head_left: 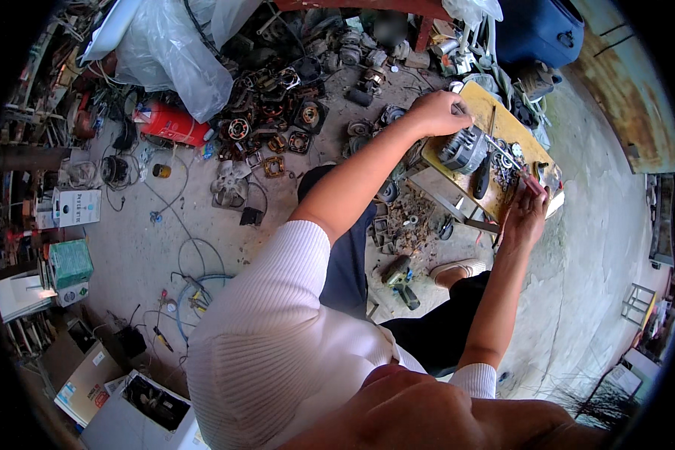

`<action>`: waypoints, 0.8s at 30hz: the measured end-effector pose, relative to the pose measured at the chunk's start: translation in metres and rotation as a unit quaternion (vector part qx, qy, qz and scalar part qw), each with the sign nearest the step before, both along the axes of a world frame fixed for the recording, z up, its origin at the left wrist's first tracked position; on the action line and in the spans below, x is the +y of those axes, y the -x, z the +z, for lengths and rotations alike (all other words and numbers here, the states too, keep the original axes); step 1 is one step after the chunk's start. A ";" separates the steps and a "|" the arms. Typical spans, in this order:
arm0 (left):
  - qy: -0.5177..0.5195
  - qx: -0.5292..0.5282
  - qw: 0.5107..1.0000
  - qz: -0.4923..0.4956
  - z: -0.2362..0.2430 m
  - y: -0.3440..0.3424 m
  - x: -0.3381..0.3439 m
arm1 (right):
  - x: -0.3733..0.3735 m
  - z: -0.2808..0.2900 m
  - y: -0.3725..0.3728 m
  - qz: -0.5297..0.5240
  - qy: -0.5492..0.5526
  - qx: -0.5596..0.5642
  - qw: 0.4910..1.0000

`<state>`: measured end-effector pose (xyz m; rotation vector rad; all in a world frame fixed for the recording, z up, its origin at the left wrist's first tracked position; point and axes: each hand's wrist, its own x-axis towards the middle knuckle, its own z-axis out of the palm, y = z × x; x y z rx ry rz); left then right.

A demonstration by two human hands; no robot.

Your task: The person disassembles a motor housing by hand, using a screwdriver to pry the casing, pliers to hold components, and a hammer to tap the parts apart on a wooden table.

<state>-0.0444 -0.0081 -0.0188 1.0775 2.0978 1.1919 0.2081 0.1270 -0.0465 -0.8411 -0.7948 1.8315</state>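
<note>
A low yellow-topped stool stands ahead to the right. On it sits a grey finned electric motor. My left hand is closed at the motor's far end; what its fingers grip is hidden. My right hand is wrapped round a red-handled tool, apparently a screwdriver, whose metal shaft points toward the motor. Beside the motor lies a black-handled screwdriver. Several small metal rings and nuts are scattered between the motor and my right hand.
A green and black cordless drill lies on the floor near my foot. Motor parts are heaped beyond my left arm, beside a red cylinder. Cables trail over the floor at left. A blue barrel stands at the far right.
</note>
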 end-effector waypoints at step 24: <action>0.020 0.051 0.997 0.057 0.004 -0.008 -0.002 | 0.010 -0.016 -0.004 0.009 0.012 0.010 1.000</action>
